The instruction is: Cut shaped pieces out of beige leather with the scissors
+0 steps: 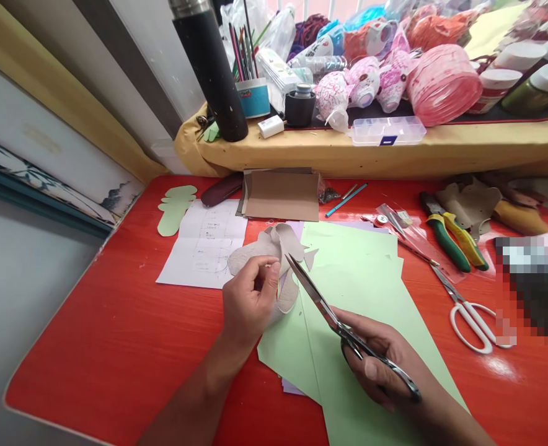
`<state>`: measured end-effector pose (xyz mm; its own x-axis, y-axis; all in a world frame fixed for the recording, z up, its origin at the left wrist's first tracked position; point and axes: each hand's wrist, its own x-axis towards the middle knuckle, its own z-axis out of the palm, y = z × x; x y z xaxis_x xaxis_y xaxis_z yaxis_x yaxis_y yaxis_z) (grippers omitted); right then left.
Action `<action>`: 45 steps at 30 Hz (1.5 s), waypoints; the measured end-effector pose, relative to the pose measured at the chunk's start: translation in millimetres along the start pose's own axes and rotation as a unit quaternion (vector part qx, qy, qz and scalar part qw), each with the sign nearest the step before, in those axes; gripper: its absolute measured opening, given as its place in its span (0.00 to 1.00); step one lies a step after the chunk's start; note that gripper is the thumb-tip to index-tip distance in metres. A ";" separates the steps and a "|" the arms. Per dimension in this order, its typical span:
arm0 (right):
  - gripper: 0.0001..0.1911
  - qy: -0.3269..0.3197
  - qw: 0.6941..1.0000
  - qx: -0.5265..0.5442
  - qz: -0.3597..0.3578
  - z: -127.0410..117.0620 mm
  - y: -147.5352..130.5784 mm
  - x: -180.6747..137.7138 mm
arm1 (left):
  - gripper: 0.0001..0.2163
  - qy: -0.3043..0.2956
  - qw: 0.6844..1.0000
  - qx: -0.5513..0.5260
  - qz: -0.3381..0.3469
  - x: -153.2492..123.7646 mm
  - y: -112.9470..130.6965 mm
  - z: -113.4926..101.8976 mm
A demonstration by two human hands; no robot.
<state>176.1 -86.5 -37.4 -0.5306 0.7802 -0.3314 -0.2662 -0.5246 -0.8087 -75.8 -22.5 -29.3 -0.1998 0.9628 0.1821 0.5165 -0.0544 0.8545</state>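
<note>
My left hand (250, 298) pinches a beige cut-out piece of thin material (267, 249) and holds it just above the red table (116, 347). My right hand (380, 362) grips metal scissors (330, 316) by their handles. The blades are slightly apart and their tips reach the edge of the beige piece. Under both hands lie light green paper sheets (353, 279).
A white sheet with drawings (206, 244), a green cut shape (175, 207), brown card pieces (281, 195), white-handled scissors (469, 313) and green and yellow pliers (450, 238) lie on the table. A yellow ledge (395, 152) behind holds a black flask (211, 68), yarn and jars.
</note>
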 end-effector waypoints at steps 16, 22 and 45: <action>0.48 0.057 0.998 -0.037 -0.011 1.8 -3.6 0.6 | 0.05 -0.062 0.972 0.227 -0.027 92.5 -21.4 20.5; 0.48 0.067 0.997 -0.031 -0.015 3.4 -7.5 1.8 | 0.05 -0.048 0.986 0.150 -0.054 73.6 3.2 8.1; 0.50 0.086 0.993 -0.080 -0.016 6.7 -6.8 1.1 | 0.17 -0.226 0.945 -0.110 -0.209 3.9 -9.5 -12.2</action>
<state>172.0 -84.4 -29.0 -0.3751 0.8495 -0.3710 -0.1418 -0.4481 -0.8827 -91.7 -21.5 -30.8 0.0540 0.9243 -0.3778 0.2761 0.3498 0.8952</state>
